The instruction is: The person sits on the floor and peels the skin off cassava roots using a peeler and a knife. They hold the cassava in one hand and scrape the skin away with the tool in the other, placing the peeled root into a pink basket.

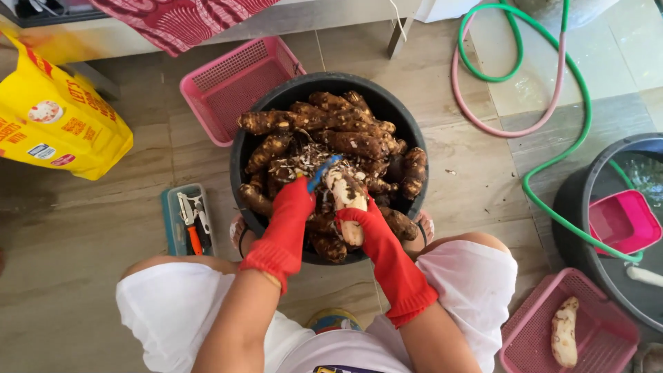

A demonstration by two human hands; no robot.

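Head view: my left hand [293,200] (red-gloved) grips a blue peeler [323,171], its blade on the half-peeled cassava root [347,202] that my right hand [366,220] clasps over the black tub [276,103] of unpeeled roots. At four o'clock, one peeled root [564,332] lies in a pink basket [608,345].

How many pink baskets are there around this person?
3: one pink basket behind the black tub, one at lower right holding a peeled root, one smaller inside the grey tub. Others may be out of view.
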